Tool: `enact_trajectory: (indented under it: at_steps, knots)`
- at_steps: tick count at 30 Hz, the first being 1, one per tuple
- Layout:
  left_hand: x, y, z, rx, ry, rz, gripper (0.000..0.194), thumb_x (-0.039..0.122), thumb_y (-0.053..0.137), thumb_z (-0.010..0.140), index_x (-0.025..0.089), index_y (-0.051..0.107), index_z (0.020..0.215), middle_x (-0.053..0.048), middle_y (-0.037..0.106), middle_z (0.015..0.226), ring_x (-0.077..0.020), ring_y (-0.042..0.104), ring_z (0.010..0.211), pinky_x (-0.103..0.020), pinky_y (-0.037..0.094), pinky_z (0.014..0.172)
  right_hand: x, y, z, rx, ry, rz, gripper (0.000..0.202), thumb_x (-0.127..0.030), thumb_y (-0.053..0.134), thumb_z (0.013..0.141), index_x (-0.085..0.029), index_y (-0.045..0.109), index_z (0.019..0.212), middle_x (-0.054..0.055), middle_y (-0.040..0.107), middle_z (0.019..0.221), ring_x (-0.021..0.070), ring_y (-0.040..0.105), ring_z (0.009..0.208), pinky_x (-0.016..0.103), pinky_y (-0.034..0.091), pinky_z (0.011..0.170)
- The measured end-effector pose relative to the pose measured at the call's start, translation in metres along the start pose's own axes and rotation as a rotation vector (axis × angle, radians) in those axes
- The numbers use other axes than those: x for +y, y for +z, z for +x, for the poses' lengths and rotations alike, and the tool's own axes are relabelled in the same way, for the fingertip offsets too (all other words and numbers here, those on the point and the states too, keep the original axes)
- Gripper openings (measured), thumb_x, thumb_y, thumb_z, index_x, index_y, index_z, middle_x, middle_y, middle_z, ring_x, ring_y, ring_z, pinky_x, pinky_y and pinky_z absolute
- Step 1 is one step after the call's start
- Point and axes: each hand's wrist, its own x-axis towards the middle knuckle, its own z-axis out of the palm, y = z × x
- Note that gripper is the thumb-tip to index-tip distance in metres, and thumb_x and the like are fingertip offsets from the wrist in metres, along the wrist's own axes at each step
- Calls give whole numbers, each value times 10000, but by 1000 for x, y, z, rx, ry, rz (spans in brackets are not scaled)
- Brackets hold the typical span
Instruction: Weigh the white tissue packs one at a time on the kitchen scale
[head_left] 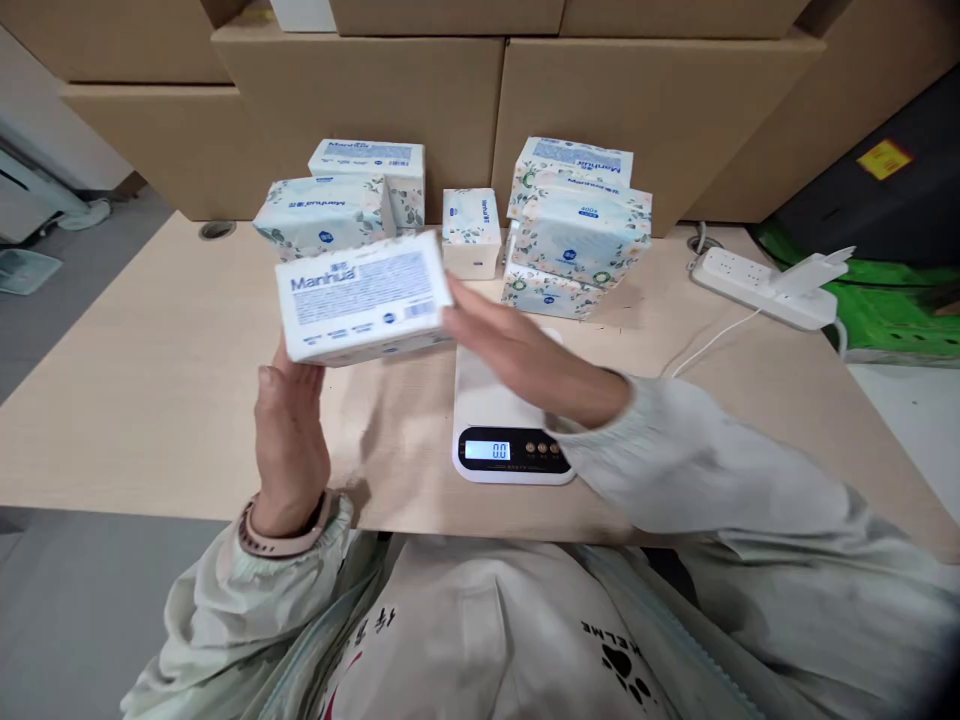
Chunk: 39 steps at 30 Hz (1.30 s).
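Light shirt point(480, 630) and pale jacket fabric fill the bottom of the frame, with my sleeves point(720, 460) reaching up from both lower corners. Between my two hands I grasp a white-and-blue Manhua pack point(364, 300), held tilted above the worktop point(187, 380), left of the frame's centre. My left hand point(292, 440), with a pink wristband point(281, 535) at the wrist, supports it at its lower left edge, the fingertips hidden beneath; my right hand point(517, 350) has its fingers against the right end.

Under my right forearm, just below the centre, lies a white scale point(491, 395) whose lit display point(487, 450) reads 0.0; my hand and sleeve cover part of it. Behind the pack I hold, two floral packs point(322, 212) stand at upper left, one in front of the other. One narrower pack point(471, 232) stands upright at upper centre, and several more packs point(581, 235) are grouped and partly stacked to its right. Cardboard boxes point(375, 110) line the back. At upper right, a white power strip point(761, 285) with cables sits near a green crate point(892, 310).
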Motion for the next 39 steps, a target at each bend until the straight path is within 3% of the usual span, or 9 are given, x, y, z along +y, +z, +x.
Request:
enact_trajectory:
  at_steps: [2,4,7,10,12,18,24,31,39]
  knots:
    - [12,26,-4,-94,38,-13,546,683,435,1094,354,722,1421,96,589,1626,-336,283,1694,-611,206,1441,-13,-22,-41,135,41,-46,607,-658,529,1049,-385,562,1589,-93,472,1736,292,345,1681,541,296,1403]
    - [10,45,-2,-185,19,-11,594,688,458,1089,334,659,1521,50,552,1662,-333,313,1683,-603,240,1436,-12,-38,-76,295,111,-93,544,-616,527,1068,-448,554,1584,-114,498,1715,280,414,1646,544,351,1379]
    - [-8,61,1,-316,-69,-1,566,607,448,1124,357,547,1621,44,480,1709,-303,360,1664,-572,310,1412,8,-47,-110,438,211,-95,528,-605,548,1062,-453,573,1567,-64,609,1632,289,579,1518,559,518,1259]
    - [-26,67,-2,-409,-128,4,543,552,437,1141,367,499,1649,42,467,1714,-281,374,1658,-540,344,1399,34,-48,-123,505,248,-75,519,-615,577,1044,-423,633,1523,-24,694,1542,275,699,1364,537,585,1180]
    - [-36,66,-6,-369,-122,33,534,545,444,1141,366,510,1640,29,479,1707,-281,406,1643,-541,356,1392,52,-49,-123,571,184,-90,487,-603,570,1048,-387,693,1467,0,735,1486,265,729,1298,524,588,1159]
    - [-54,56,-8,-52,-35,85,541,578,453,1125,321,605,1576,-57,565,1657,-316,535,1555,-582,440,1313,90,-57,-119,1005,-114,-267,448,-537,470,1089,-272,817,1192,73,825,1208,258,754,1022,517,581,997]
    - [-54,56,-3,15,-99,-14,460,536,500,1098,286,730,1408,-80,703,1499,-292,656,1422,-532,509,1234,88,-58,-117,1064,-106,-127,545,-538,389,1094,-263,761,806,99,794,987,305,754,1096,533,539,1013]
    - [-53,57,-2,13,-144,-22,512,619,495,1071,261,744,1340,-105,741,1428,-302,683,1375,-517,550,1163,86,-60,-112,1078,-23,-149,621,-636,315,1052,-254,706,755,127,765,942,332,743,1088,560,526,1039]
    - [-52,59,3,27,-180,-34,471,595,542,1034,247,777,1248,-107,771,1363,-303,711,1308,-502,581,1089,83,-65,-113,1091,-34,-86,637,-605,312,1048,-260,710,690,139,719,856,324,725,1039,513,516,968]
